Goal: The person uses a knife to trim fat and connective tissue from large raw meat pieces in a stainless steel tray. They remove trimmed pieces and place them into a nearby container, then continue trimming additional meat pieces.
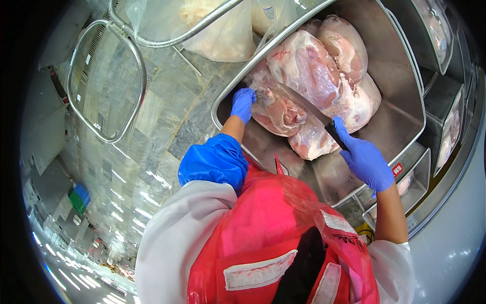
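Note:
Large cuts of raw meat (309, 63) lie heaped in a deep stainless-steel tub (397, 96). My right hand (368, 161), in a blue glove, is wrapped round the black handle of a long knife (308, 105). The blade points up and to the left, lying over the nearer cuts. At the tub's left side, my left hand (244, 103), also gloved in blue, has its fingers closed on the end of a reddish cut of meat (277, 114). Its fingertips are partly hidden. The knife tip is hard to make out among the meat.
Metal hoops stand to the left; one hoop (142, 76) is bare, and clear bags with pale contents (220, 43) sit near the other. Smaller metal bins holding meat (450, 119) line the right side. Grey tiled floor (167, 101) stretches away left.

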### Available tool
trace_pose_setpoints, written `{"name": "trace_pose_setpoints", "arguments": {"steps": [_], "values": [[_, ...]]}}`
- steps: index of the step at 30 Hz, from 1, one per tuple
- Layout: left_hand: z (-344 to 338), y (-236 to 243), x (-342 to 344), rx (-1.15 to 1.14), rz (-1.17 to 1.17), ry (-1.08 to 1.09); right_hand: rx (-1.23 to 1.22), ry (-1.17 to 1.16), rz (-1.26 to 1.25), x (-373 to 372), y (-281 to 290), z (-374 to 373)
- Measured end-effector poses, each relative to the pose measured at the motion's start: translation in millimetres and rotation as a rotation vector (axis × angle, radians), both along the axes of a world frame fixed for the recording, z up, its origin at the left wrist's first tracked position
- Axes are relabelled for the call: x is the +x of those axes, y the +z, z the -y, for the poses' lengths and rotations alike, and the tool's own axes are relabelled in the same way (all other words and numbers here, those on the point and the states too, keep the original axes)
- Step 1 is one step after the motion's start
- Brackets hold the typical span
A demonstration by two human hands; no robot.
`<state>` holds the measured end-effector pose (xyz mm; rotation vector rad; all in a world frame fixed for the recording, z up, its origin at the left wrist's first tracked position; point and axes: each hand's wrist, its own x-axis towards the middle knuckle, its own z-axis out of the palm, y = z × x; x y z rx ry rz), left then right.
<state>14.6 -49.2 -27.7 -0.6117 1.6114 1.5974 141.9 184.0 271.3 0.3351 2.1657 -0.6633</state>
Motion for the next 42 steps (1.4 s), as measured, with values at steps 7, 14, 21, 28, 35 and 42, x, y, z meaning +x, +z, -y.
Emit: {"name": "trace_pose_setpoints", "arguments": {"steps": [7, 14, 21, 28, 35, 42], "values": [[10.0, 97.9, -18.3, 0.171, -0.123, -0.061, -0.031, -0.141, -0.011, 49.9, 2.9, 5.4], [-4.8, 272.7, -130.4, 0.064, -0.802, -0.267, -0.076, -0.290, -0.221, 93.9, -2.9, 13.0], [18.9, 299.3, -258.5, 0.019, -0.424, -0.308, -0.096, -0.417, -0.246, 104.5, -1.9, 39.0], [7.9, 297.3, -294.9, -0.449, -0.687, -0.668, -0.098, -0.536, -0.153, 102.6, -2.3, 54.0], [7.3, 280.1, -330.2, -0.785, -1.115, -0.958, -0.126, -0.601, -0.282, 100.0, -13.9, 63.8], [1.0, 297.7, -324.1, -0.794, -1.050, -0.983, -0.072, -0.576, -0.332, 103.6, -27.1, 66.9]]}}
